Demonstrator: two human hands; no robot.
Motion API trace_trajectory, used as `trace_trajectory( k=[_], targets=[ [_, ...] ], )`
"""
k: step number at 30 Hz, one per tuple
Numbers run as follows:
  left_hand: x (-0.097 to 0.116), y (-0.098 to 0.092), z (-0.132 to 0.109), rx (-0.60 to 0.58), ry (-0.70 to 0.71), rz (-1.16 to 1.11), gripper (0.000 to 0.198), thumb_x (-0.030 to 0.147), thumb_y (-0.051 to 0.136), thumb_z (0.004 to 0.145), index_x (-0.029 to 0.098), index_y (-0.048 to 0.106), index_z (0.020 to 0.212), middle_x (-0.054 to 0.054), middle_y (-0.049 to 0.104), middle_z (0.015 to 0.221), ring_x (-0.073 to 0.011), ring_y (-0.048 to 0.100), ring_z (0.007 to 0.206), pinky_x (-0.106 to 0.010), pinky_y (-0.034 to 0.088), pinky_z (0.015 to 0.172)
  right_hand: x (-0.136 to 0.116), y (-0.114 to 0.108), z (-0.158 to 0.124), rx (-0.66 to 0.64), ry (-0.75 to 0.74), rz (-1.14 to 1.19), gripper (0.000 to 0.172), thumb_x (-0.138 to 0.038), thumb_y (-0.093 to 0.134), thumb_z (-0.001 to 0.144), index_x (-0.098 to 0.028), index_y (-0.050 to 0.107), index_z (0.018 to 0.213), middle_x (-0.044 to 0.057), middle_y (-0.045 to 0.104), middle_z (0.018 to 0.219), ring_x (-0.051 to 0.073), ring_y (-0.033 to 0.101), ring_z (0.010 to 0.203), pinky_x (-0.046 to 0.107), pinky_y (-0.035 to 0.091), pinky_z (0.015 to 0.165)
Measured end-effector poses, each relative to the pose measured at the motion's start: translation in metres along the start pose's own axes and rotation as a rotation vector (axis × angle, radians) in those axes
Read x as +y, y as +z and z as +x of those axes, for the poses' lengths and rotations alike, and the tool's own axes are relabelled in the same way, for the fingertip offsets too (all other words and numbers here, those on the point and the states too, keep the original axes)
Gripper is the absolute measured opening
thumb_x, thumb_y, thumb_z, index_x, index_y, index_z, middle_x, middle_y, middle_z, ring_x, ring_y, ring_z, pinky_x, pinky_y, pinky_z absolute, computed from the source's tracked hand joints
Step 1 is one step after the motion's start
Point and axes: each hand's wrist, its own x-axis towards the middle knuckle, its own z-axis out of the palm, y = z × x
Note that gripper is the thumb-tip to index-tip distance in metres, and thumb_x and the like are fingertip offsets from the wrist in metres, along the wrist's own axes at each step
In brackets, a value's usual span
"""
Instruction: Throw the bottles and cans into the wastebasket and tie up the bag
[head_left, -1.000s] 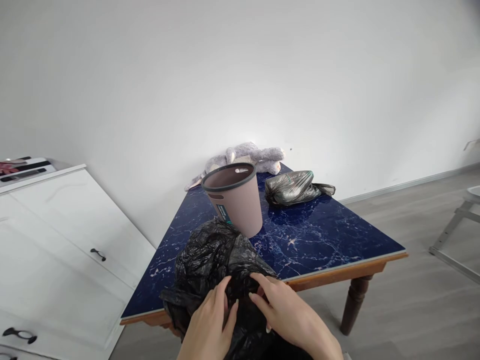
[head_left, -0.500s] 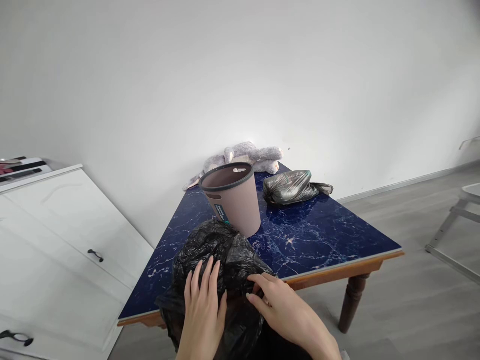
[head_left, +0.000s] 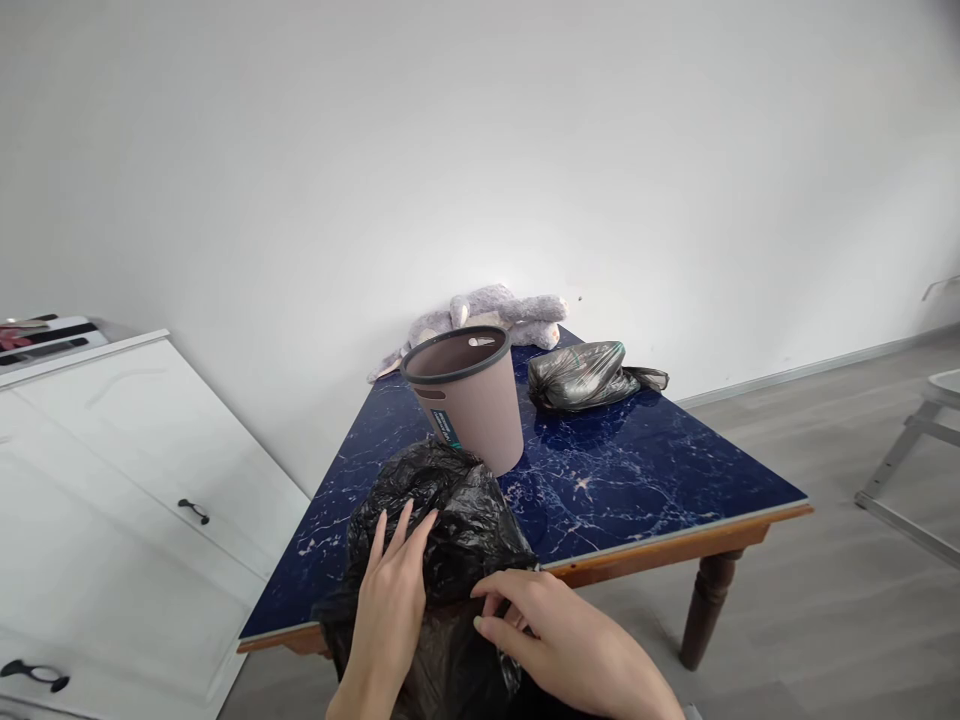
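Note:
A crumpled black garbage bag [head_left: 480,530] lies over the near edge of the table and hangs down in front of it. On top of the bag rests my left hand [head_left: 394,585], fingers stretched out and slightly spread, with its thumb mostly hidden. My right hand [head_left: 551,630] is at the bag's right side, its curled fingers and thumb closing on a fold of the black plastic. Just beyond the bag stands a mauve trash can [head_left: 480,420] with a dark rim, upright, and the bag covers part of its base.
The table [head_left: 637,480] has a blue marbled top. At its back lie a grey plush toy [head_left: 510,305] and a filled, tied black bag [head_left: 581,377]. A white cabinet [head_left: 135,500] stands left, and a metal-legged piece of furniture [head_left: 907,450] on the right.
My left hand has turned slightly and its fingers have drawn closer together. My right hand has shifted a little left and down along the bag. The trash can stays put.

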Motion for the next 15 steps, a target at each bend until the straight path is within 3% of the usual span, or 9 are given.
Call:
trace_trajectory(
  k=[3,8,11,15],
  targets=[
    [0.011,-0.012,0.002,0.082,-0.007,-0.022,0.068,0.007,0.035,0.104,0.033,0.038,0.167,-0.006,0.057,0.162,-0.0311,0.034,0.16,-0.063,0.039,0.129,-0.001,0.002,0.001,0.019,-0.029,0.016,0.03,-0.034,0.055,0.104,-0.025,0.073,0.126,0.003,0.077,0.113,0.024,0.071,0.103,0.032,0.051,0.092],
    [0.048,-0.044,0.006,0.156,0.043,-0.052,0.063,0.012,0.04,0.109,0.035,0.036,0.168,-0.003,0.044,0.171,-0.0345,0.031,0.161,-0.064,0.044,0.126,-0.004,0.008,0.008,0.142,-0.092,0.056,0.027,-0.028,0.048,0.107,-0.024,0.067,0.125,0.007,0.073,0.123,0.026,0.07,0.113,0.036,0.052,0.1],
    [0.071,-0.06,0.012,0.211,0.132,-0.089,0.063,0.009,0.042,0.109,0.03,0.036,0.168,-0.005,0.05,0.167,-0.0327,0.038,0.158,-0.061,0.04,0.13,-0.006,0.012,0.013,0.222,-0.139,0.083,0.022,-0.028,0.044,0.108,-0.022,0.065,0.111,0.01,0.072,0.116,0.025,0.07,0.105,0.037,0.056,0.095],
    [0.094,-0.072,0.012,0.297,0.273,-0.151,0.055,0.012,0.037,0.112,0.023,0.04,0.166,-0.008,0.065,0.153,-0.0311,0.048,0.152,-0.056,0.043,0.129,-0.001,0.016,0.015,0.375,-0.251,0.169,0.031,-0.031,0.04,0.11,-0.023,0.066,0.126,0.012,0.072,0.126,0.027,0.067,0.121,0.042,0.054,0.108]
  ],
)
